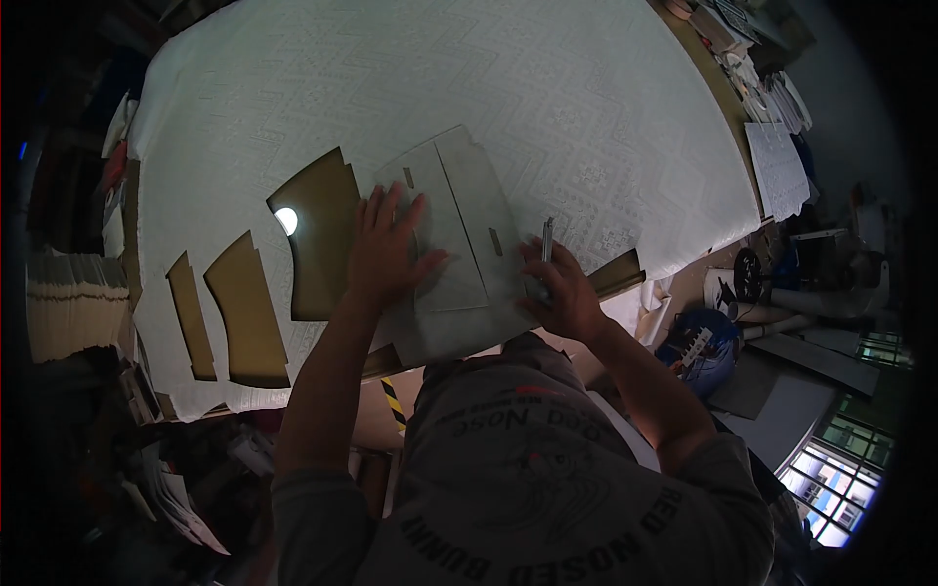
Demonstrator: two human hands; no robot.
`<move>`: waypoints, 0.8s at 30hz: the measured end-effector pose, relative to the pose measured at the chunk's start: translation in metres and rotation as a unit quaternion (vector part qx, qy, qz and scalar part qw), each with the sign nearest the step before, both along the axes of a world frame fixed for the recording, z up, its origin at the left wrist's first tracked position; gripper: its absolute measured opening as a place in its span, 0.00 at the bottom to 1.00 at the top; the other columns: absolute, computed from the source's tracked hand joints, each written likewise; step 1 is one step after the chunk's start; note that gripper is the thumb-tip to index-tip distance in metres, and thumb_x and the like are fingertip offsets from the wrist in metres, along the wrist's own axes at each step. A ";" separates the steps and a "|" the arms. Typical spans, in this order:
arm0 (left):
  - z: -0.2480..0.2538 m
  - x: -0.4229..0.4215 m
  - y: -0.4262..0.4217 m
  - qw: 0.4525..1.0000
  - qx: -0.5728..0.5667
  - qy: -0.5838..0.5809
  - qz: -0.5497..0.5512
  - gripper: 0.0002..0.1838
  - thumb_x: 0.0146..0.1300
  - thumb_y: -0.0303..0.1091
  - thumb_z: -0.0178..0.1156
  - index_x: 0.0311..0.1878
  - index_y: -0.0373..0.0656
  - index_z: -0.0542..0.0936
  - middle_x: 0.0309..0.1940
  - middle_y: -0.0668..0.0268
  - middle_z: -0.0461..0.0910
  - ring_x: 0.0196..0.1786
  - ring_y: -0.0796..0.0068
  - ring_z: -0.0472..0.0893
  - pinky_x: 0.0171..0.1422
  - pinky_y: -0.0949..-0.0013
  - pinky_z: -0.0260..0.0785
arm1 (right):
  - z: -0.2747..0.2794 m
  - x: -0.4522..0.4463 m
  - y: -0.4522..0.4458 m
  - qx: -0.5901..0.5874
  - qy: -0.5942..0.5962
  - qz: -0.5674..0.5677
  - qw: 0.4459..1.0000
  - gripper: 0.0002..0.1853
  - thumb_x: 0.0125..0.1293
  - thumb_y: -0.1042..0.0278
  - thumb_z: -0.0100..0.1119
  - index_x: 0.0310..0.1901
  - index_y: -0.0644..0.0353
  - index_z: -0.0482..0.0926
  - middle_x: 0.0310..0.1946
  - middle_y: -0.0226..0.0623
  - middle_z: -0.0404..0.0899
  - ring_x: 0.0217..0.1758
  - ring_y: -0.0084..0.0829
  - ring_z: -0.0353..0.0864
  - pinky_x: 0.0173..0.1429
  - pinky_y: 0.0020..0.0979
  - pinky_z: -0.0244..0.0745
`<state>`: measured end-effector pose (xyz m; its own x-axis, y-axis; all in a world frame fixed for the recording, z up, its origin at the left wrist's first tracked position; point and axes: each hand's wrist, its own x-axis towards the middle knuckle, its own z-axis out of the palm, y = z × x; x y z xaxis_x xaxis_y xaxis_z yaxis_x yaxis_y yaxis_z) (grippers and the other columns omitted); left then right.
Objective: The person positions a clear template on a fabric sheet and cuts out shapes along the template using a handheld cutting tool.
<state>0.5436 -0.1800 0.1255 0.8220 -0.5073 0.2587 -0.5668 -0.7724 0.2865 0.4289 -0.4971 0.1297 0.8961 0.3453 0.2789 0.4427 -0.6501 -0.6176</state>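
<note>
My left hand (391, 249) lies with fingers spread on a pale, translucent sheet (445, 332) that bears a long dark line and two small slots. In my right hand (569, 298), at the right edge of that sheet, a slim silver pen-like tool (547, 239) points upward between the fingers. Just left of my left hand is a brown card pattern piece (327, 244) with a curved side and a bright half-round spot on its edge. Part of another brown piece (620, 272) shows beyond my right hand.
White embossed fabric (391, 88) covers the large table. Two narrower brown pieces, one curved (249, 317) and one slim (191, 317), lie at the left. Stacked sheets (78, 293) stand off the left side. Papers (779, 166) and a blue bundle (699, 347) are at the right.
</note>
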 end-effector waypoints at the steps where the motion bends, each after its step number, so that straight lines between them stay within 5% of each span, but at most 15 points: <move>1: 0.000 0.000 0.000 1.000 0.001 -0.008 -0.001 0.46 0.61 0.67 0.70 0.78 0.52 0.74 0.82 0.49 0.61 0.84 0.36 0.57 0.86 0.34 0.49 | 0.001 0.000 0.000 0.000 0.003 -0.001 1.000 0.32 0.52 0.68 0.81 0.57 0.55 0.75 0.70 0.47 0.79 0.76 0.57 0.73 0.78 0.54 0.69; 24: 0.007 0.004 -0.002 0.999 0.001 0.037 0.005 0.50 0.58 0.68 0.73 0.78 0.49 0.73 0.82 0.48 0.60 0.83 0.34 0.58 0.85 0.33 0.50 | 0.005 0.006 0.002 -0.020 -0.016 0.003 1.000 0.31 0.53 0.64 0.81 0.57 0.56 0.75 0.70 0.52 0.79 0.75 0.60 0.74 0.77 0.58 0.68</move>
<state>0.5479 -0.1824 0.1328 0.8443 -0.4990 0.1953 -0.5358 -0.7789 0.3260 0.4348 -0.4954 0.1344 0.8853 0.3612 0.2928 0.4648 -0.6714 -0.5772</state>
